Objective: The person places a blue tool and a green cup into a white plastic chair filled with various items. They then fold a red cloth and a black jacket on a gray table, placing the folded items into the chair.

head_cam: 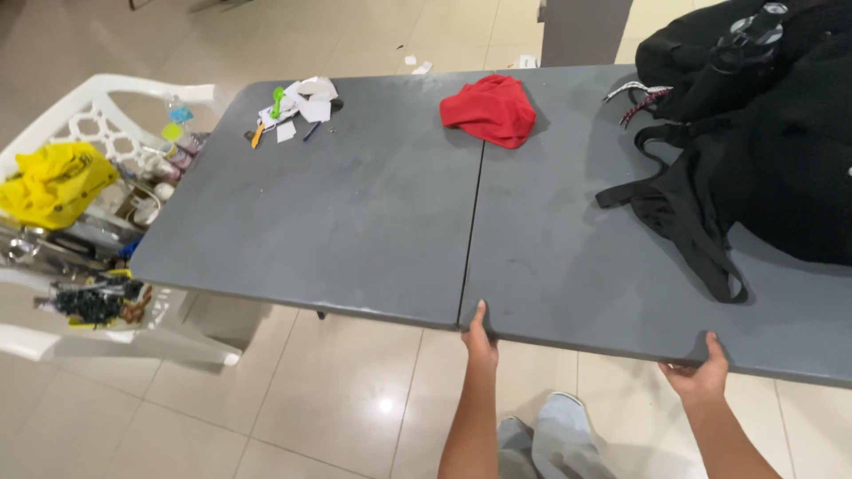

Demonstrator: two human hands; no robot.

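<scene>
On my far left stands a white plastic chair (98, 115) heaped with clutter: a yellow cloth (53, 182), a few small bottles (173, 160) and some dark bits I cannot make out. Beside it begins the grey folding table (355, 222), with a seam running down its middle. Near its far left corner lies a small scatter of paper scraps (302, 102) with a green thing and a pen among them. Further along, close to the seam and towards the far edge, a red cloth (490, 108) sits crumpled.

My left hand (480, 341) grips the near edge of the table right at the seam, thumb on top and fingers curled under, out of sight. My right hand (701, 372) grips the same edge further right, thumb on top, fingers wrapped beneath. Both are closed on the table edge and hold nothing else.

I judge that a hold like this works best with an even grip on both sides and steady, level pressure, since the seam may flex and loose things could slide.

On the right, a black strappy garment (683, 213) lies spread flat, and behind it a pile of black clothes (781, 133) with a dark bottle (745, 35) on top fills the far right corner.
</scene>
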